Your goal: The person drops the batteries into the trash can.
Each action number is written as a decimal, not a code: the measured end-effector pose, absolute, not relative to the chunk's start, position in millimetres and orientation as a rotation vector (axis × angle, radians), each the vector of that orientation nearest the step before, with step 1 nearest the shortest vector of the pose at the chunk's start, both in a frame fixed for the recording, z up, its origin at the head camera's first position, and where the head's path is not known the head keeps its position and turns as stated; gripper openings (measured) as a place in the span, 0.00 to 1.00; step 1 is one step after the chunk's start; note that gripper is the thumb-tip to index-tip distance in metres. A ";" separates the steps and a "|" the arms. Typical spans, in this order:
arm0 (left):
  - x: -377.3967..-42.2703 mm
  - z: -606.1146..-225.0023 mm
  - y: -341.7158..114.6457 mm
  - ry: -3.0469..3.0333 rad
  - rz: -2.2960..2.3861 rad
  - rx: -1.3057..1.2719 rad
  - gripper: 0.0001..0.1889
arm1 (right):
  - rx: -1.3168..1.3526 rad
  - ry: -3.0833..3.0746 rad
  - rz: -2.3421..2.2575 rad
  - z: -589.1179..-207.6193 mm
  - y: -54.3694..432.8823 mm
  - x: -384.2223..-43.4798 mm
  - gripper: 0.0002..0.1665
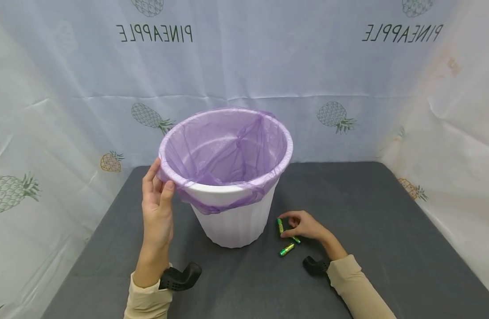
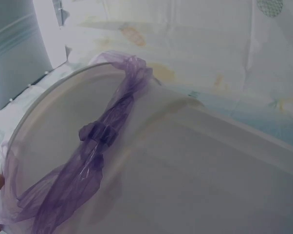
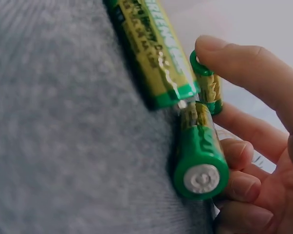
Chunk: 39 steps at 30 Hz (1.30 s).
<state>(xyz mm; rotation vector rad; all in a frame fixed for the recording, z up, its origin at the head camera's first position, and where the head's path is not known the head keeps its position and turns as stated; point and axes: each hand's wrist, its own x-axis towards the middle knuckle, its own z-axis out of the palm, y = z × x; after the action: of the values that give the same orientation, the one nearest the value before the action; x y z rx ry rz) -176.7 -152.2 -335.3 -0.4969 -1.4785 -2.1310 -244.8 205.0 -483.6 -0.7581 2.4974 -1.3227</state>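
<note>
Green battery [image 1: 280, 227] pinched in your right hand [image 1: 306, 226]
Two more batteries [image 1: 287, 250] lie beside that hand; your left hand [image 1: 157, 201] grips the white bin [image 1: 236, 221] by its rim [image 1: 224, 188]

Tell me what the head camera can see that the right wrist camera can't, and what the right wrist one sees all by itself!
Only the head view shows the purple bag lining the white bin, the left hand touching its rim, and the backward PINEAPPLE letters.

Only the right wrist view shows readable printing on one battery and the round metal end of another.

Both show three green-and-yellow batteries, the right hand pinching one, and the dark gray tabletop.
</note>
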 end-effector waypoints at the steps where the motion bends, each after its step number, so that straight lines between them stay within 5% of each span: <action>1: -176.9 -335.2 -152.2 -1.482 -2.129 -0.489 0.26 | -0.758 2.488 -1.339 -483.4 205.6 -244.9 0.28; 39: -172.7 -335.7 -153.2 -1.498 -2.106 -0.548 0.27 | -0.780 2.560 -1.485 -429.1 217.1 -232.1 0.25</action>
<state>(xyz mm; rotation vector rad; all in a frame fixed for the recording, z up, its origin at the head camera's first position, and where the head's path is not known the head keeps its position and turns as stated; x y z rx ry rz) -172.7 -153.2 -335.7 -0.5478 -1.4980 -2.1064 -232.1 217.1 -429.1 -0.7798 2.5602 -1.4854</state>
